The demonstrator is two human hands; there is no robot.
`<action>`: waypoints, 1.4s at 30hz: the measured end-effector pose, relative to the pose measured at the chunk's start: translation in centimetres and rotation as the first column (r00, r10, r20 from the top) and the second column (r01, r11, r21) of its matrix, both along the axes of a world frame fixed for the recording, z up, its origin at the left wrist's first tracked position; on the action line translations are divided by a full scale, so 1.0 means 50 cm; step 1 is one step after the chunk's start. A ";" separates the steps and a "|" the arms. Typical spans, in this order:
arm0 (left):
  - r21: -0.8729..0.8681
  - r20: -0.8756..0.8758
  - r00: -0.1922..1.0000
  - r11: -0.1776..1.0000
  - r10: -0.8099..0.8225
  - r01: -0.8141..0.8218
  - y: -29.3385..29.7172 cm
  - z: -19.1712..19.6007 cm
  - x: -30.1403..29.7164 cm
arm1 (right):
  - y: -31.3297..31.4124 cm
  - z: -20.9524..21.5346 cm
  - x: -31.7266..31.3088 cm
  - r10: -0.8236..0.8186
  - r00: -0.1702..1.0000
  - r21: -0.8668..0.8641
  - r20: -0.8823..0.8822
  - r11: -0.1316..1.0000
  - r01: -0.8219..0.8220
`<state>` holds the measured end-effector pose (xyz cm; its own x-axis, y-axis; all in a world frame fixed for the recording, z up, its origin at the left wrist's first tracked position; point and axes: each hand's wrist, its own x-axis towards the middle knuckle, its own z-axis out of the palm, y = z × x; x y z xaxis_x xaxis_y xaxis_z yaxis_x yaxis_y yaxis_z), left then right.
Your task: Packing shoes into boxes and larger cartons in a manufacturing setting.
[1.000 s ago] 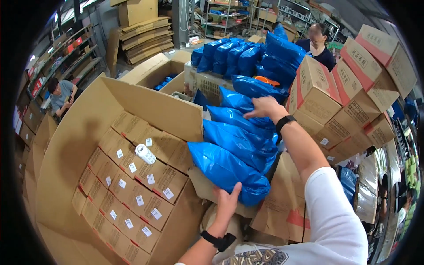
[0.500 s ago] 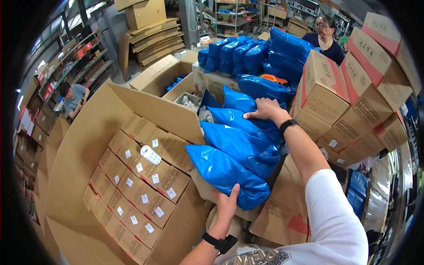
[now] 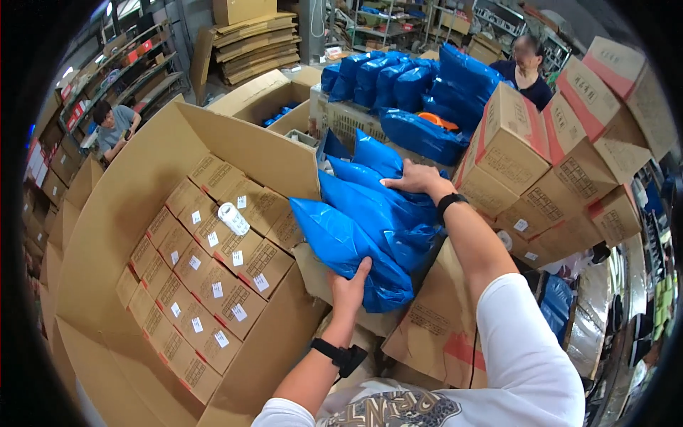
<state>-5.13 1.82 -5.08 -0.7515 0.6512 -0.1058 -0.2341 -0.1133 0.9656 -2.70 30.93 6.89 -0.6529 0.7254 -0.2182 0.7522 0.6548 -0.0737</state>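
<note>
Several filled blue plastic bags stand packed in a row between my hands, tilted against each other. My left hand (image 3: 348, 286) grips the lower side of the nearest blue bag (image 3: 334, 231), thumb up along its surface and the other fingers mostly hidden beneath. At the row's far end, my right hand (image 3: 416, 178) curls over a farther blue bag (image 3: 377, 153), with its fingertips partly out of sight behind the plastic. Left of the bags is a large open carton (image 3: 249, 142), its flap reaching close to their pointed corners.
Inside the carton, small labelled boxes (image 3: 206, 285) lie in rows with a white cylinder (image 3: 233, 218) on top. More blue bags (image 3: 384, 82) and an orange object (image 3: 437, 121) are beyond. Stacked cartons (image 3: 516, 135) rise at right. Co-workers (image 3: 526, 67) are at back right and far left.
The row of bags is squeezed tighter, and the nearest bag stands more upright. My left hand has pushed up against it, while my right hand keeps its hold. The view has shifted slightly.
</note>
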 end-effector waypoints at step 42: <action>-0.744 -0.333 0.448 0.523 -0.830 0.415 -0.031 0.207 0.181 | -0.463 -0.029 0.749 -0.846 0.455 -0.334 -0.277 0.529 0.781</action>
